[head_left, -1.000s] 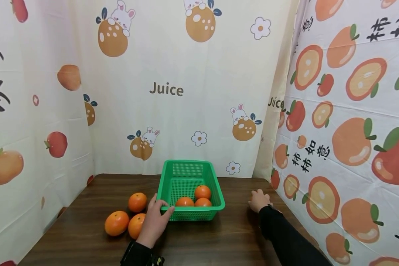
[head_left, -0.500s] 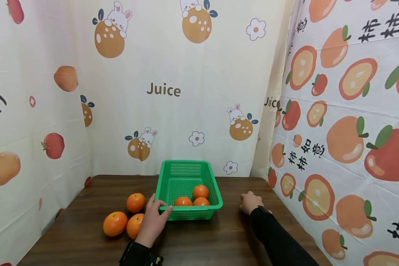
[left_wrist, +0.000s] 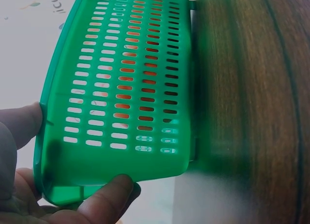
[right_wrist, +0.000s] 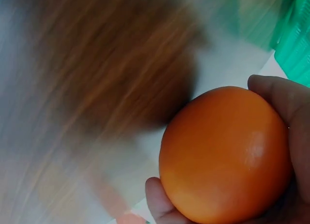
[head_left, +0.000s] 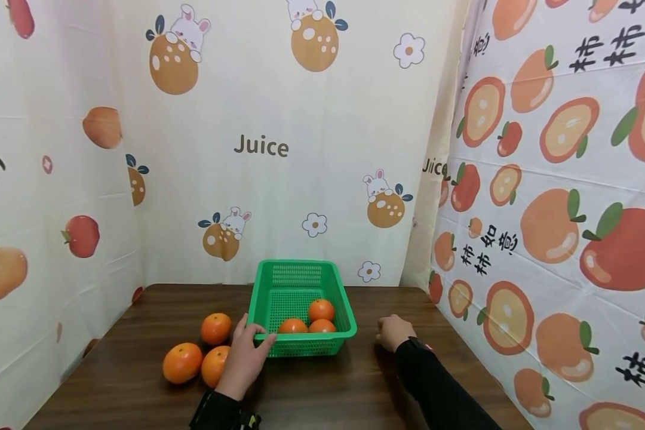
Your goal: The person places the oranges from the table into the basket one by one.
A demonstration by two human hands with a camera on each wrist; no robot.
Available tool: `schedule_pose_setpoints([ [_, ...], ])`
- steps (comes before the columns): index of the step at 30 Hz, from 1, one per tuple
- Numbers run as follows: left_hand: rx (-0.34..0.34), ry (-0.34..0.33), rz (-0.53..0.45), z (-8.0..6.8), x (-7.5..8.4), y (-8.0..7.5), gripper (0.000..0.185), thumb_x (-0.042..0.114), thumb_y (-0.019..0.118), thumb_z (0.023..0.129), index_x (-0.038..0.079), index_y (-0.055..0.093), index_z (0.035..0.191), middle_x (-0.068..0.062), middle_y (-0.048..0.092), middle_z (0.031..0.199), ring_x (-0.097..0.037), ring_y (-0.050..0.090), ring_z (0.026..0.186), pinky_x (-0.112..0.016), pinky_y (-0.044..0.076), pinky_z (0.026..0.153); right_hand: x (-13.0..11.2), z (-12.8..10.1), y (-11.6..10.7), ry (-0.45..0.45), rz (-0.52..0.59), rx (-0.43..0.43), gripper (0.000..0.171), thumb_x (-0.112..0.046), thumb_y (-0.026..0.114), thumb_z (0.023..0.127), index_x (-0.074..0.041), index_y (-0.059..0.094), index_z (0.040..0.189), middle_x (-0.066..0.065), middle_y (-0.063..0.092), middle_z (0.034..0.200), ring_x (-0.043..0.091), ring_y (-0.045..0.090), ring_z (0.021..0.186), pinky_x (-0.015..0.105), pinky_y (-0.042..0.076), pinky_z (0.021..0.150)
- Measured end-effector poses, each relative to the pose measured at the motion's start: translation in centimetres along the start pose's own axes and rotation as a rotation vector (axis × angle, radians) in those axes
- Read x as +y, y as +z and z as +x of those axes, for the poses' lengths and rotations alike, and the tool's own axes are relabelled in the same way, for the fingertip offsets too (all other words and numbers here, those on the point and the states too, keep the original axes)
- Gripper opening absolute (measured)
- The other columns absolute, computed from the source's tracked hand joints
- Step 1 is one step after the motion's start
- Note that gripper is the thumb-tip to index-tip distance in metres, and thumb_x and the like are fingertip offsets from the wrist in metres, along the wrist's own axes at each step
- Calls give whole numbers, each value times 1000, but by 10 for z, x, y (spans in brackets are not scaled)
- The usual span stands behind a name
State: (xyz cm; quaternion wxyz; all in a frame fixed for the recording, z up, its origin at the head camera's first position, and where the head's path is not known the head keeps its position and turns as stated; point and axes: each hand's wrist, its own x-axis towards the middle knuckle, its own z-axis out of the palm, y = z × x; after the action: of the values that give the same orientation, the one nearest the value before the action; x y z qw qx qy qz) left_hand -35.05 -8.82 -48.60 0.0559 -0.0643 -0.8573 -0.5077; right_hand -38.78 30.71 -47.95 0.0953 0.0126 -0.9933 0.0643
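Observation:
A green plastic basket [head_left: 309, 346] stands on the table, with three oranges inside, one of them the upper orange [head_left: 321, 310]. My left hand [head_left: 244, 361] holds its near left corner; in the left wrist view, the thumb and fingers [left_wrist: 109, 197] are around the rim and slotted wall. To the right of the basket, my right hand [head_left: 395, 332] is just above the table. The right wrist view shows it gripping an orange [right_wrist: 225, 156] between thumb and fingers; the hand hides that orange in the head view.
Three more oranges lie left of my left hand: a back orange [head_left: 216, 328], a left orange [head_left: 182, 362] and a partly covered orange [head_left: 213, 365]. The brown wooden table [head_left: 322, 394] is bordered by printed curtains [head_left: 322, 179] at the back and both sides.
My right hand has moved left across the table, closer to the basket. The left hand keeps its hold on the basket corner. The head view has shifted slightly.

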Motion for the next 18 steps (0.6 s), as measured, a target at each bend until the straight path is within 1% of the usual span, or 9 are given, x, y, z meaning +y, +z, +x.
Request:
schedule_pose_setpoints([
  [3, 3, 3, 5, 0, 0, 1, 43, 52, 65, 104, 10, 62, 108, -30, 10, 176, -61, 22, 156, -69, 46, 110, -6, -4, -4, 6, 24, -24, 15, -20, 81, 92, -14, 68, 85, 8, 70, 93, 27, 63, 83, 52, 54, 79],
  [7, 4, -6, 4, 1, -1, 1, 43, 54, 65, 104, 11, 62, 108, -28, 10, 176, -60, 22, 156, -70, 44, 111, -12, -4, -6, 33, 54, -71, 18, -22, 80, 92, -16, 67, 81, 4, 68, 86, 24, 60, 78, 47, 53, 76],
  [12, 8, -11, 8, 0, -1, 2, 45, 55, 64, 104, 11, 61, 107, -28, 10, 176, -60, 21, 157, -71, 43, 113, -14, -3, -6, 38, 63, -83, 23, -24, 81, 90, -17, 65, 75, 1, 64, 79, 22, 56, 72, 43, 49, 71],
  [18, 4, -8, 4, -1, 1, 1, 44, 55, 64, 104, 11, 61, 107, -28, 9, 176, -60, 20, 157, -70, 45, 111, -25, -10, -16, 47, 75, -132, 20, -26, 83, 89, -17, 69, 78, 1, 68, 80, 21, 57, 71, 41, 50, 70],
])
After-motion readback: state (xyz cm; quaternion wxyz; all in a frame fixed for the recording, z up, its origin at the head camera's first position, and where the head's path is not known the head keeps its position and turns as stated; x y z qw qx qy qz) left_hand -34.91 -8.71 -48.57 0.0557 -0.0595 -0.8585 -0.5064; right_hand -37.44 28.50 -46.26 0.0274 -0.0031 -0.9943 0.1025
